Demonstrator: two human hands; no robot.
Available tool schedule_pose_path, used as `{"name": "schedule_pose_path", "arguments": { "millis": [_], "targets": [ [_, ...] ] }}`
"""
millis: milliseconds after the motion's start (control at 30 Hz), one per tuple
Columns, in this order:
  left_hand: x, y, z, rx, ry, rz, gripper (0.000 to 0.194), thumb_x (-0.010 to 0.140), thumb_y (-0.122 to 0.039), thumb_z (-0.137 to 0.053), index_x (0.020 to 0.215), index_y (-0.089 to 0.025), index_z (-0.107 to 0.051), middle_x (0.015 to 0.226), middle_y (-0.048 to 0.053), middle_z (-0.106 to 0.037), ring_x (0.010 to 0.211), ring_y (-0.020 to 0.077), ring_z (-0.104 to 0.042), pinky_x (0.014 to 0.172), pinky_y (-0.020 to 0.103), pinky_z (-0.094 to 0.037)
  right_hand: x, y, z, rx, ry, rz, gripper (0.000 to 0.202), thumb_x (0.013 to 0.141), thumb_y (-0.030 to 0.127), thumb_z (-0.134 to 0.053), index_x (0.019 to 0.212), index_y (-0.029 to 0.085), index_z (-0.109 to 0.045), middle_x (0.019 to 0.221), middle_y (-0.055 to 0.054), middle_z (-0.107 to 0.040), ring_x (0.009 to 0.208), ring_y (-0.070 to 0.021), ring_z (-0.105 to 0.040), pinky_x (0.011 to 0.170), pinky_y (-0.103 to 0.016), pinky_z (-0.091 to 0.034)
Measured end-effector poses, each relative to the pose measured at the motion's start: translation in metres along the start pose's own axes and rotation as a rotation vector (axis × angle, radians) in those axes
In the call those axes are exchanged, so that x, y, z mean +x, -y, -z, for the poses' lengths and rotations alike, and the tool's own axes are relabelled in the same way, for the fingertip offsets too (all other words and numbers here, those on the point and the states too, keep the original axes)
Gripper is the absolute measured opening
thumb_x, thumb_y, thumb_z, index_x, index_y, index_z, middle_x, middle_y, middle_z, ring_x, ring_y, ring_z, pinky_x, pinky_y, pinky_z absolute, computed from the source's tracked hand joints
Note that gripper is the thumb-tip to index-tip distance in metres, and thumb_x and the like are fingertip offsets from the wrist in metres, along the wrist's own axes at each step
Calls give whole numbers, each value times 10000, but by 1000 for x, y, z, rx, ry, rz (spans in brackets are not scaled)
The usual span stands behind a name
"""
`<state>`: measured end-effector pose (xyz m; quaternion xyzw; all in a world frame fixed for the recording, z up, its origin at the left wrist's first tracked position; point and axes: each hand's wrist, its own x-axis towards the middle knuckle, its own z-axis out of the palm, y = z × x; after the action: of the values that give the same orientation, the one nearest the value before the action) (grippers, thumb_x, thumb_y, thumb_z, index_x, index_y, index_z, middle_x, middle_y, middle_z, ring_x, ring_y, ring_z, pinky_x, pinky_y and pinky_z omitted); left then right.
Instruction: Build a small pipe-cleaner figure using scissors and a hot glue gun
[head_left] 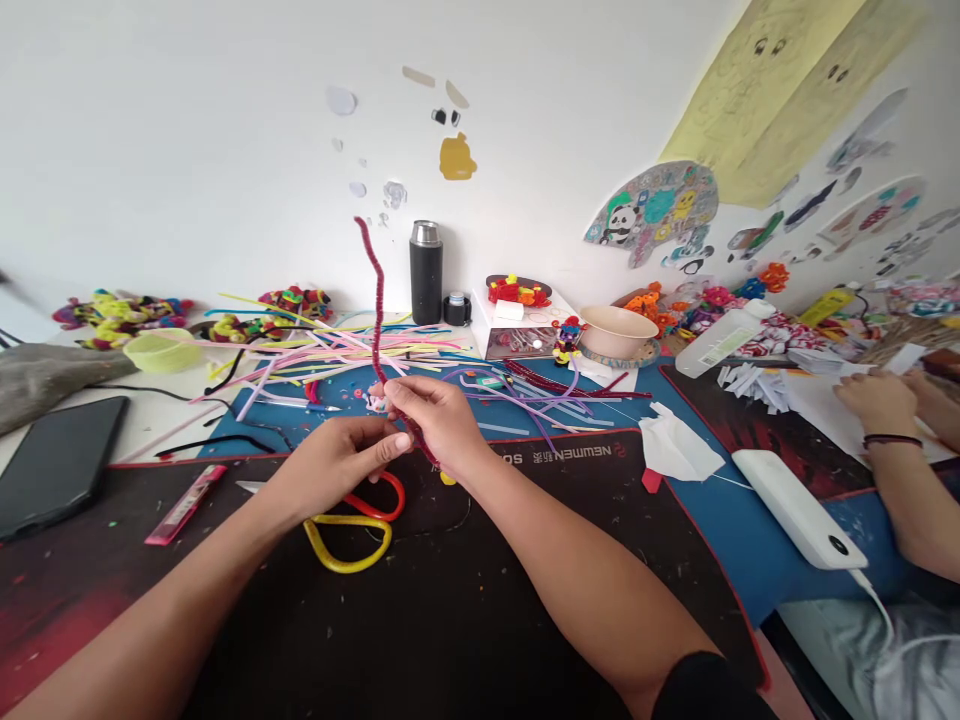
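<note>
A dark red pipe cleaner [377, 300] rises upright and slightly wavy from my right hand [442, 420], which pinches it between thumb and fingers. Its lower end comes out below the fingers. Close on the left is my left hand [341, 460], its fingers curled and its thumb tip next to the lower part of the pipe cleaner; whatever it pinches is hidden. Under my left hand lie scissors [349, 560] with one yellow and one red handle loop, the blades partly covered. A small yellow piece [448, 479] shows just below my right hand.
Loose pipe cleaners [330, 350] spread behind my hands. A black thermos [426, 280] stands by the wall, with a white box [517, 330] and a beige bowl [619, 335] further right. A phone [64, 465] lies left, a white power bank [791, 510] right. Another person's hands [877, 405] work at far right.
</note>
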<state>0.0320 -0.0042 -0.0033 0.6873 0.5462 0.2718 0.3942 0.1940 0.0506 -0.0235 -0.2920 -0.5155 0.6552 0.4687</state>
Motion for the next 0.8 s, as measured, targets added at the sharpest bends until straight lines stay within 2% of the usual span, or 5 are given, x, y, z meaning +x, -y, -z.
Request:
{"name": "schedule_pose_path", "arguments": {
  "millis": [133, 300, 467, 600, 800],
  "targets": [
    [-1, -7, -2, 5, 3, 28, 671, 847, -863, -581, 746, -213, -714, 604, 14, -648, 578, 204, -575, 547, 293, -391, -3, 3, -2, -93, -1, 40, 219, 904, 447, -788, 910, 236, -847, 1071, -53, -841, 923, -190, -698, 872, -335, -557],
    [1, -5, -8, -9, 1, 40, 660, 866, -836, -602, 854, -201, -784, 711, 46, -723, 630, 232, -642, 584, 315, -451, -3, 3, -2, -122, -3, 45, 236, 925, 457, -765, 926, 234, -841, 1108, -60, -850, 1026, -222, -755, 918, -347, -572],
    [2, -2, -9, -35, -12, 9, 595, 896, -778, -620, 835, -207, -775, 681, 28, -697, 613, 215, -617, 574, 305, -468, -3, 1, -3, -99, 14, 30, 256, 916, 480, -784, 929, 230, -832, 1129, -67, -846, 1093, -245, -763, 970, -368, -587],
    [1, -6, -8, 1, -33, -22, 550, 932, -720, -579, 729, -223, -696, 599, -4, -630, 552, 182, -543, 536, 288, -421, -4, 1, -4, -74, 22, 21, 245, 918, 477, -792, 920, 236, -834, 1117, -60, -839, 996, -225, -749, 868, -341, -591],
    [0, -5, -6, 20, -2, -36, 557, 959, -703, -541, 670, -232, -616, 615, 8, -652, 564, 180, -550, 545, 289, -423, -3, 3, -2, -78, 31, -29, 298, 916, 530, -789, 934, 239, -850, 980, -47, -790, 755, -169, -637, 645, -291, -519]
  ]
}}
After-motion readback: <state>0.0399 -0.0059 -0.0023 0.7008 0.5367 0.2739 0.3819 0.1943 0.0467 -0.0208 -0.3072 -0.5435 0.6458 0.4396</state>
